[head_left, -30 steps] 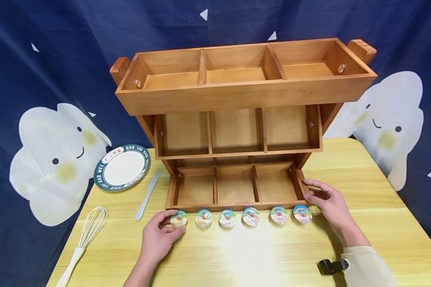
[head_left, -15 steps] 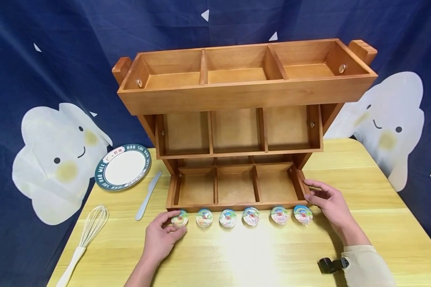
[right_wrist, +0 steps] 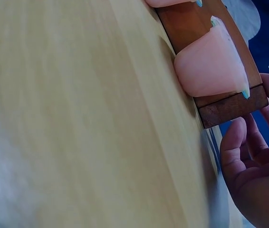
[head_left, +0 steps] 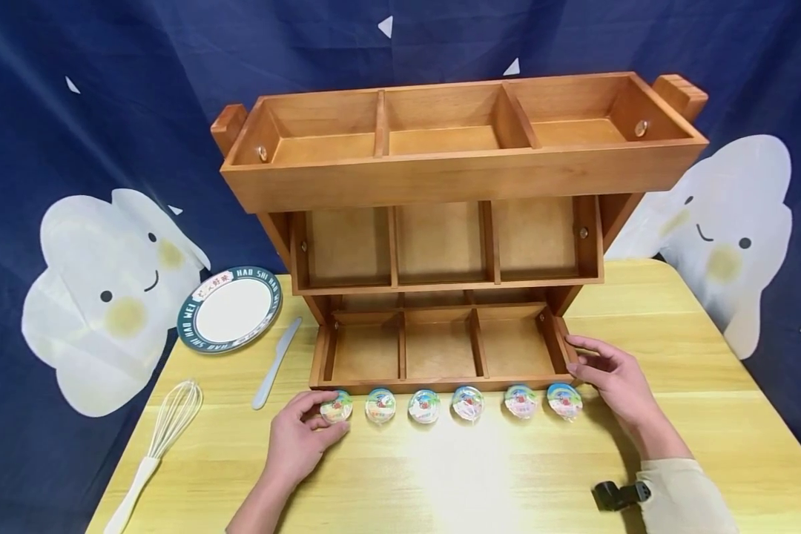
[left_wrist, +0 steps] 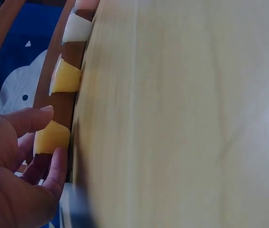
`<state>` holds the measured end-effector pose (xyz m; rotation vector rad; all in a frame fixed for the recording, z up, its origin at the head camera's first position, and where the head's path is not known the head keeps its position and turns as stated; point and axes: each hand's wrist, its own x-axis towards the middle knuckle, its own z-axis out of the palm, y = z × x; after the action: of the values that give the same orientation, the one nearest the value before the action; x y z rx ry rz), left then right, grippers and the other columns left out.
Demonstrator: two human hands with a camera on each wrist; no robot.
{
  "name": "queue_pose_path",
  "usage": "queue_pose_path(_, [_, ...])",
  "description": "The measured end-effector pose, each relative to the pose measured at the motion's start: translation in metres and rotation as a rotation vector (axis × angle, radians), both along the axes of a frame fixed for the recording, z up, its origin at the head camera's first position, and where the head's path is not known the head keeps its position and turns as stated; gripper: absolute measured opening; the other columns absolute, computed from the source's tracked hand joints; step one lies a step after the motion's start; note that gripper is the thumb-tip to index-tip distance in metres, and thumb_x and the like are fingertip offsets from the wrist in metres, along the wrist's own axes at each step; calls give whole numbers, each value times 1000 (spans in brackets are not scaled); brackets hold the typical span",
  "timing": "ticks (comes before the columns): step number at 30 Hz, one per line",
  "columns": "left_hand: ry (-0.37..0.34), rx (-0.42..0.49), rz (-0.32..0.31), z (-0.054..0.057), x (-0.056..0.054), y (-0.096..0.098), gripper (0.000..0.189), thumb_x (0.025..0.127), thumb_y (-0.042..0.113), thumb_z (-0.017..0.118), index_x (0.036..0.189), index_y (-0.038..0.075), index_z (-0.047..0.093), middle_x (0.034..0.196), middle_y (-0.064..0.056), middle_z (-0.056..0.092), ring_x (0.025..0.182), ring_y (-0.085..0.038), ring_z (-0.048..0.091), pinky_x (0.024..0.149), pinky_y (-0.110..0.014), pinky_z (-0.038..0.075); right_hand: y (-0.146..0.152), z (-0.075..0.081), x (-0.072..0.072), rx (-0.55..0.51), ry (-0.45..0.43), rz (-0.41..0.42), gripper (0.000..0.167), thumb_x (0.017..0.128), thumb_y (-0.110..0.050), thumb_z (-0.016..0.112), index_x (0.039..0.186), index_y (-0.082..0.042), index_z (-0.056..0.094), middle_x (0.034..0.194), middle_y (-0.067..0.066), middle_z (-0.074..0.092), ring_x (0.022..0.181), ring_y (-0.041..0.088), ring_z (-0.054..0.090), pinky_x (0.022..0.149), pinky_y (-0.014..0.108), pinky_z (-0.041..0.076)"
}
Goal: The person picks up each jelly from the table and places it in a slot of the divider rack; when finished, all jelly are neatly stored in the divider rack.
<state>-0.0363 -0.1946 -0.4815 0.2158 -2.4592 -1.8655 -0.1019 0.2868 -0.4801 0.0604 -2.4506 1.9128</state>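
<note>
Several small jelly cups with printed lids stand in a row along the front of a three-tier wooden tray rack [head_left: 460, 182]. My left hand [head_left: 300, 437] holds the leftmost jelly cup [head_left: 337, 407], a yellow one [left_wrist: 53, 137] in the left wrist view, between thumb and fingers; it stands upright on the table. At the other end, my right hand [head_left: 614, 382] rests its fingertips against the right end of the bottom tray [head_left: 440, 386], thumb near the front corner. Beside that corner stands a pink jelly cup [right_wrist: 210, 66], apart from the fingers.
On the left of the table lie a white whisk [head_left: 153, 452], a pale plastic knife [head_left: 277, 363] and a green-rimmed plate [head_left: 190, 326]. A dark blue curtain [head_left: 307, 41] with white cloud shapes hangs behind. The rack's upper tray juts out above the lower ones.
The head view has shifted very slightly. Both hands, the jelly cups and the rack otherwise stay as they were.
</note>
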Motion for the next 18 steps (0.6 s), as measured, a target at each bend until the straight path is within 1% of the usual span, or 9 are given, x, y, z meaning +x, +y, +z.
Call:
queue_pose_path(3, [24, -9, -18, 4, 0, -1, 46, 64, -15, 87, 104, 2, 73, 111, -10, 63, 82, -20, 65, 67, -24, 57, 1, -1, 1, -3, -4, -6, 43, 90, 1, 72, 132, 3, 61, 113, -11, 64, 94, 10, 57, 74, 16, 51])
queue_pose_path(5, [39, -3, -31, 7, -1, -1, 46, 63, -16, 86, 103, 2, 74, 112, -10, 63, 87, -21, 65, 68, -25, 58, 1, -1, 1, -12, -9, -10, 44, 90, 2, 72, 132, 3, 61, 112, -10, 65, 94, 10, 57, 73, 16, 51])
queue_pose_path(8, [51, 12, -47, 13, -1, -1, 46, 63, -16, 87, 103, 1, 73, 112, -10, 64, 91, -21, 65, 70, -27, 58, 1, 0, 2, -28, -14, -12, 43, 89, 2, 72, 131, 3, 62, 111, -9, 65, 93, 10, 57, 72, 17, 52])
queue_pose_path(14, [39, 89, -79, 26, -2, 0, 48, 64, -15, 86, 107, -1, 72, 113, -14, 61, 88, -23, 64, 74, -27, 58, 0, 1, 1, -21, -24, -11, 43, 90, 0, 73, 132, 2, 62, 111, -9, 65, 93, 10, 57, 72, 17, 52])
queue_pose_path(18, [59, 95, -97, 34, -7, 2, 47, 66, -13, 86, 108, 0, 71, 112, -15, 61, 86, -24, 63, 72, -26, 58, 0, 1, 1, -7, -24, -15, 44, 90, 0, 73, 132, 1, 62, 113, -10, 65, 94, 10, 56, 74, 16, 50])
